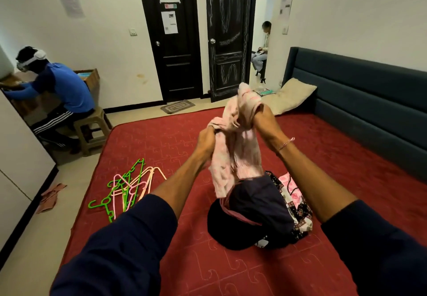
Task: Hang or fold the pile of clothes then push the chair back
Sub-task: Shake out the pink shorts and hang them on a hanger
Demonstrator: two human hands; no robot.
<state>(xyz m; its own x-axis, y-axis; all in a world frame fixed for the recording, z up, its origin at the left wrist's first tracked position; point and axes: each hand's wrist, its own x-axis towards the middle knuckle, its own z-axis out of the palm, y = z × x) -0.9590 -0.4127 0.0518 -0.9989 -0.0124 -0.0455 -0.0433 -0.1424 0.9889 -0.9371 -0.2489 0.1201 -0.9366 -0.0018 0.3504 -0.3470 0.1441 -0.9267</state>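
Note:
A pale pink garment (240, 157) hangs bunched in the air above the red bed (161, 138). My left hand (206, 139) grips its left part, and my right hand (262, 120) grips its top, a bit higher and farther away. Its lower end dangles onto the pile of clothes (256, 217), where a dark navy piece lies on top of a floral one. A bundle of green and pink plastic hangers (126, 188) lies on the bed to the left of the pile.
A dark padded headboard (360, 88) runs along the right, with a beige pillow (288, 96) leaning near it. At the left a person in blue (60, 88) sits on a plastic stool (92, 129) at a desk. Two dark doors (196, 37) stand ahead.

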